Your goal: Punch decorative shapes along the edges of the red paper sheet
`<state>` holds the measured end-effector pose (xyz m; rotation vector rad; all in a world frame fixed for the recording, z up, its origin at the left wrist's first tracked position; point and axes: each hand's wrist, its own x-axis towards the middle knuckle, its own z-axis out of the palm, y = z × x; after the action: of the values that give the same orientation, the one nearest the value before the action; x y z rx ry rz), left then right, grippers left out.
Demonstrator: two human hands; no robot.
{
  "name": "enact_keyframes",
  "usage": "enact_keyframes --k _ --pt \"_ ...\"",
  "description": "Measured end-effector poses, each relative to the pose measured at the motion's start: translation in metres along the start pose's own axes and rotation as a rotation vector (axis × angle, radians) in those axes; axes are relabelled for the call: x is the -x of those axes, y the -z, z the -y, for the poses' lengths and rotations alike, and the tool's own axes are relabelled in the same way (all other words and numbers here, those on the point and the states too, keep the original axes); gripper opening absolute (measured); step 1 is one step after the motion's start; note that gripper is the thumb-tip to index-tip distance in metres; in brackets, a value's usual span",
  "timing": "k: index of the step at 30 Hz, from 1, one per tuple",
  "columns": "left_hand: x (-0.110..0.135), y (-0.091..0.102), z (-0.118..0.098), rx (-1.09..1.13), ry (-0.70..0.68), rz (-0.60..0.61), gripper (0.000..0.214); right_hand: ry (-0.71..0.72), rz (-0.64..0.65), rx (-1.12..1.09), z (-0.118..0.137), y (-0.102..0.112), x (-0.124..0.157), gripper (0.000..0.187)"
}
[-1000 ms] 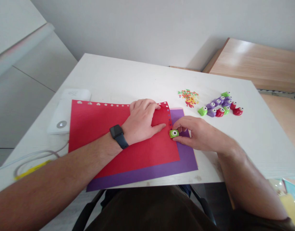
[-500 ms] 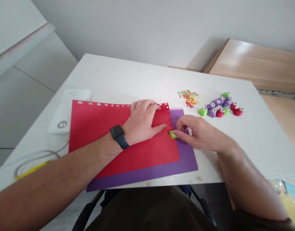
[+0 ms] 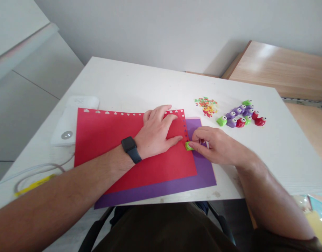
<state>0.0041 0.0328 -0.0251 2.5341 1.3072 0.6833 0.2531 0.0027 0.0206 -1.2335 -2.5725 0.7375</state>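
A sheet of red paper (image 3: 105, 136) lies over purple paper (image 3: 205, 175), with small shapes cut along its far edge and down part of its right edge. My left hand (image 3: 158, 131) rests spread on the red sheet, thumb pointing right. At the right edge of that sheet, my right hand (image 3: 212, 143) grips a small green craft punch (image 3: 188, 146) between thumb and fingers. The punch sits on the paper's edge just below the row of holes; the fingers hide part of it.
A pile of small coloured paper cut-outs (image 3: 207, 106) lies beyond my right hand. Several green, purple and red craft punches (image 3: 239, 113) stand to its right. At left are a white device (image 3: 62, 127), partly under the red paper, cables (image 3: 40, 168) and a yellow object (image 3: 35, 184).
My left fingers have lifted and spread a little, uncovering more holes along the far edge. The right hand and the green craft punch stay in nearly the same place.
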Motion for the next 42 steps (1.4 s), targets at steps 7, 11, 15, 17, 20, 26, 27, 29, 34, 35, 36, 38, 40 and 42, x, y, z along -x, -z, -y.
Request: enact_keyframes --k 7,11,15,17,20,26,27,29,34,35,36,38,40,42 --pt "-0.001 0.003 -0.006 0.107 -0.081 0.016 0.04 -0.042 0.015 0.007 0.001 -0.001 -0.001 0.025" --pt "0.0 0.008 -0.011 0.179 -0.178 0.092 0.026 -0.045 0.021 0.017 0.001 -0.002 -0.001 0.025" --pt "0.001 0.006 -0.013 0.234 -0.228 0.168 0.031 -0.023 0.02 0.04 0.001 -0.002 -0.001 0.026" --pt "0.001 0.003 -0.013 0.232 -0.233 0.17 0.032 -0.018 0.022 0.048 0.0 -0.002 0.0 0.026" --pt "0.0 -0.001 -0.013 0.221 -0.248 0.167 0.026 -0.027 0.029 0.06 0.001 -0.002 0.0 0.027" --pt "-0.001 -0.001 -0.016 0.209 -0.266 0.159 0.023 -0.035 0.033 0.073 0.0 -0.003 0.0 0.028" --pt "-0.001 -0.001 -0.016 0.208 -0.261 0.161 0.023 -0.032 0.032 0.072 0.0 -0.003 0.0 0.028" --pt "-0.001 -0.001 -0.016 0.212 -0.252 0.166 0.024 -0.027 0.028 0.072 0.0 -0.003 0.0 0.028" --pt "-0.001 0.0 -0.016 0.235 -0.245 0.155 0.023 -0.029 0.032 0.074 0.0 -0.003 0.0 0.028" --pt "-0.001 0.0 -0.016 0.241 -0.245 0.149 0.024 -0.026 0.031 0.071 0.0 -0.003 0.0 0.028" --pt "-0.001 0.001 -0.016 0.249 -0.246 0.144 0.027 -0.023 0.031 0.069 -0.001 -0.003 0.0 0.027" --pt "-0.001 0.001 -0.016 0.261 -0.254 0.136 0.035 -0.019 0.027 0.063 -0.002 -0.004 -0.001 0.027" --pt "-0.001 0.001 -0.015 0.268 -0.275 0.121 0.04 -0.022 0.02 0.052 -0.002 -0.004 -0.002 0.027" --pt "-0.001 -0.001 -0.015 0.264 -0.302 0.096 0.037 -0.029 0.008 0.033 -0.002 -0.004 -0.003 0.028"
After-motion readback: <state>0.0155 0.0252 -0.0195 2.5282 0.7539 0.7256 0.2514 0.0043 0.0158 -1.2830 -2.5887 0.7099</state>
